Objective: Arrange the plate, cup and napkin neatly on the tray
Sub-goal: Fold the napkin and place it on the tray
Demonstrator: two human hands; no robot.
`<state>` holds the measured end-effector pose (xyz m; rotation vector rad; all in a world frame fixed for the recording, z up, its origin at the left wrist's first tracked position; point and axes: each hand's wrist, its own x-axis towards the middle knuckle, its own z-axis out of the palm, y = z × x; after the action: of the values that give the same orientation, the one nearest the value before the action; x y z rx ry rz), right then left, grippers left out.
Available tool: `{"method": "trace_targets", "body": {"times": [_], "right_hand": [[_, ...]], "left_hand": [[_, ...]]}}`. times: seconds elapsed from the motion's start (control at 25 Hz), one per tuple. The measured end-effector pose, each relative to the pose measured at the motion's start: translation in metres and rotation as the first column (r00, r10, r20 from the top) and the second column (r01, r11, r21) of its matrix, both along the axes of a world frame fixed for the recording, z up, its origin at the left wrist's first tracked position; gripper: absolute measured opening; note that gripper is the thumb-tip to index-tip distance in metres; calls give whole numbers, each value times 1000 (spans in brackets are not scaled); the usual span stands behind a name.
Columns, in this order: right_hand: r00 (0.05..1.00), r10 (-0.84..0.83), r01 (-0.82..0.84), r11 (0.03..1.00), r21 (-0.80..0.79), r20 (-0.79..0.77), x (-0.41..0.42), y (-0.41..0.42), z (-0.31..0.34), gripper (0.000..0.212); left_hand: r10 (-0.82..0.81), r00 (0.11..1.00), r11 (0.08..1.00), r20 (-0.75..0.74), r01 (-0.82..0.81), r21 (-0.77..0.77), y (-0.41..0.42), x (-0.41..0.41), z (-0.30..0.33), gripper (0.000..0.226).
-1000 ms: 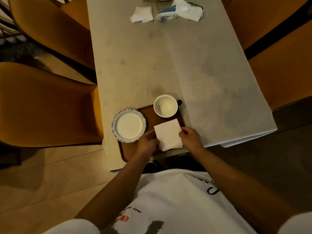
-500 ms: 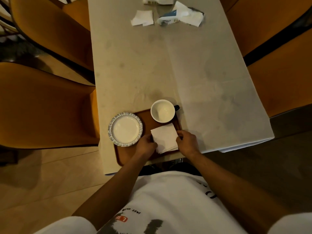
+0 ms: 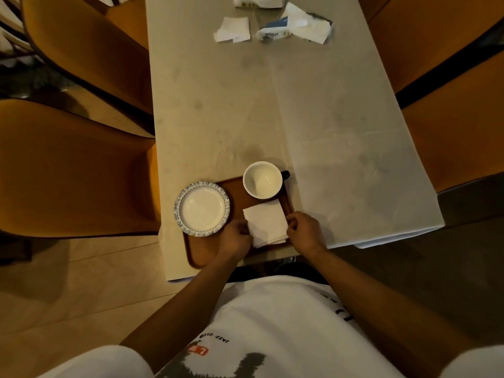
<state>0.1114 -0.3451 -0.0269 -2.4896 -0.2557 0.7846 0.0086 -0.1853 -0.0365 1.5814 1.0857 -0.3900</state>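
All three items are on the brown rectangular tray (image 3: 236, 190): blue-rimmed white plate (image 3: 202, 208), white ceramic cup (image 3: 262, 180), and folded white paper napkin (image 3: 266, 222), pinched at its edges by left hand (image 3: 236, 239) and right hand (image 3: 305, 230), squaring judged unfinished.

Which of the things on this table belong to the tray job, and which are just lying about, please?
Job: tray, plate, cup, napkin, held by left hand and right hand.
Lying about: loose tissues, tissue pack.

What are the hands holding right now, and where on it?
Both hold the napkin on the tray: left hand at its left edge, right hand at its right edge.
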Motion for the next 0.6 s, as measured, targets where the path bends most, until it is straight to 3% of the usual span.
{"method": "trace_targets", "body": {"times": [0.4,0.6], "right_hand": [[1000,-16,16,1000,22,18,2,-3,-3,25],[999,-32,32,999,13,25,-1,-2,1,29]], "left_hand": [[32,999,999,23,-31,-21,-2,5,-2,54],[106,993,991,47,-102,-81,-1,3,2,36]]}}
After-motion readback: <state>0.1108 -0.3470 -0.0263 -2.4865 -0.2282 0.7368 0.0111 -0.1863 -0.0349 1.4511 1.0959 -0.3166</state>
